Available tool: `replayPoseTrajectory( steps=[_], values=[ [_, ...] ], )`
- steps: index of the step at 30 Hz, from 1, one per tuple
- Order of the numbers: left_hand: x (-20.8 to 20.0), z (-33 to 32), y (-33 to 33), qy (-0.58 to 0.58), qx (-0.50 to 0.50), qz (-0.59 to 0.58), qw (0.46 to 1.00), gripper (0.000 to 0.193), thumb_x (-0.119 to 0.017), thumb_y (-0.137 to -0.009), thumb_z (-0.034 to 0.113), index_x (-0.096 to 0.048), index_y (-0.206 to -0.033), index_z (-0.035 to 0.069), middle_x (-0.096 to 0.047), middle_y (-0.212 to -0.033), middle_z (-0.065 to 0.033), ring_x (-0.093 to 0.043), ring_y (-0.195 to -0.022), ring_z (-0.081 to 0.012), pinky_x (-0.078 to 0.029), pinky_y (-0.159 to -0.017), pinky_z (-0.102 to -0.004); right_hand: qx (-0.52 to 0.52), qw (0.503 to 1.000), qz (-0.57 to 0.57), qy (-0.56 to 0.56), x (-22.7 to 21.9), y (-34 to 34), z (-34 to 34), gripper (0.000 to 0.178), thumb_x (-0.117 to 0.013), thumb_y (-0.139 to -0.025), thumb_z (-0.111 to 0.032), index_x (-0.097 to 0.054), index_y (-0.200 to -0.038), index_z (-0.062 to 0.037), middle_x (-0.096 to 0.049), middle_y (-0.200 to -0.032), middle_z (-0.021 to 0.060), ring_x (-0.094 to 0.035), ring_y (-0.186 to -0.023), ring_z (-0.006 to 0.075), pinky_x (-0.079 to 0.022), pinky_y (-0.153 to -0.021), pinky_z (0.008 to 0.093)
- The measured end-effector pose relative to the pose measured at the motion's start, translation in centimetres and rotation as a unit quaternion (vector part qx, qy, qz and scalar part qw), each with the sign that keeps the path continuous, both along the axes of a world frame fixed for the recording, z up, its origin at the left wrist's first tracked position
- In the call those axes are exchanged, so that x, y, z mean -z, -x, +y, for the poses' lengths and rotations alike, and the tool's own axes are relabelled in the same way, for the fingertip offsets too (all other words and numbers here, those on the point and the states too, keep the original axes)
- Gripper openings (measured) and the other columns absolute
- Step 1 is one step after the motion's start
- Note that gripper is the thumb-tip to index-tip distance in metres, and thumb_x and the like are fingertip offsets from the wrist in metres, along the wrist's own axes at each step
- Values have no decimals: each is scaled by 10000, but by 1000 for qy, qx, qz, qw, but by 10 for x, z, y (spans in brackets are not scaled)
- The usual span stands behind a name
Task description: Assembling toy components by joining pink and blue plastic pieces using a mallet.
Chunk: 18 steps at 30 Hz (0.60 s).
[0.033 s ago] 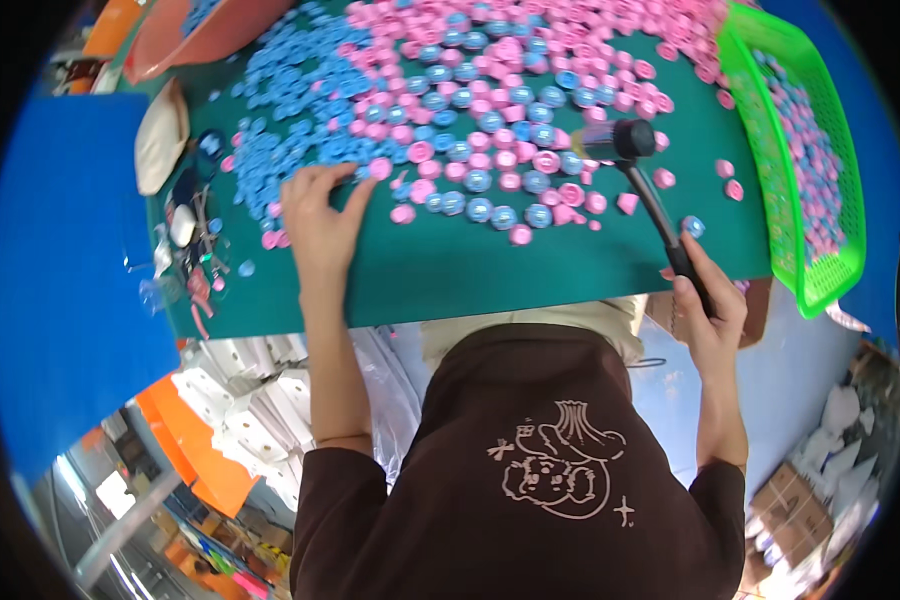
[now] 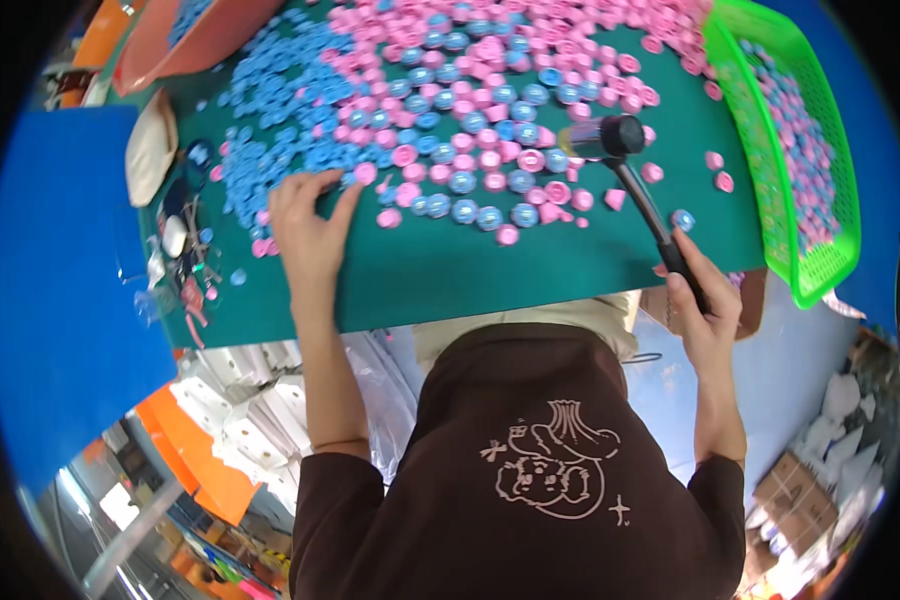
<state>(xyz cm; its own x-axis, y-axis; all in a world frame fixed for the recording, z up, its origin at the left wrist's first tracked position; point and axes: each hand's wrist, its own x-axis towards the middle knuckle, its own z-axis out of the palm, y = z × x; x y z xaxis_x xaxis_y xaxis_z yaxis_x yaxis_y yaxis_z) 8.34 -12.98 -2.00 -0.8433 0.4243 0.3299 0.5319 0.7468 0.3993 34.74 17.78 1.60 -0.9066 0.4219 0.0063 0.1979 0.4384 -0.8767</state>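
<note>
The green table (image 2: 420,270) is crowded by loose blue pieces (image 2: 280,80) at the left and pink pieces (image 2: 570,25) toward the far side, with both colours mingled between. The far left corner is taken up by a salmon-coloured bowl (image 2: 155,65); nearer, the left edge is lined by a pale cloth pouch (image 2: 150,150) and a jumble of small tools. The right side is flanked by a bright green perforated plastic basket (image 2: 815,288), filled with small rounded pieces. A mallet (image 2: 647,205) with a black-ended cylindrical head and a slim dark handle is gripped in the right hand (image 2: 708,312), its head partly masking the pieces behind. The left hand (image 2: 305,230) is held with fingers bent at the blue pieces' near edge; whether one is pinched cannot be told.
</note>
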Motion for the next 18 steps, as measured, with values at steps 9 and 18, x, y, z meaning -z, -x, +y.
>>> replayPoseTrajectory(
  steps=[9, 18],
  values=[
    [-26, 118, -73, -107, 214, -47, 970, 279, -817, -697, 121, -712, -952, 80, -681, -875, -43, -587, -796, -186, -451, -679, -308, 23, 1000, 19, 0, 7, -18, 6, 420, -627, -903, -73, -555, -1308, 11, -685, -944, 87, -580, -767, 106, -456, -675, 230],
    [-15, 148, -79, -26, 200, -50, 978, 243, -822, -669, 135, -695, -865, 66, -614, -788, -32, -550, -758, -205, -414, -681, -341, 10, 1000, -27, 7, 8, -28, 5, 402, -633, -895, -57, -573, -1285, 15, -677, -926, 96, -601, -801, 137, -463, -717, 249]
  ],
)
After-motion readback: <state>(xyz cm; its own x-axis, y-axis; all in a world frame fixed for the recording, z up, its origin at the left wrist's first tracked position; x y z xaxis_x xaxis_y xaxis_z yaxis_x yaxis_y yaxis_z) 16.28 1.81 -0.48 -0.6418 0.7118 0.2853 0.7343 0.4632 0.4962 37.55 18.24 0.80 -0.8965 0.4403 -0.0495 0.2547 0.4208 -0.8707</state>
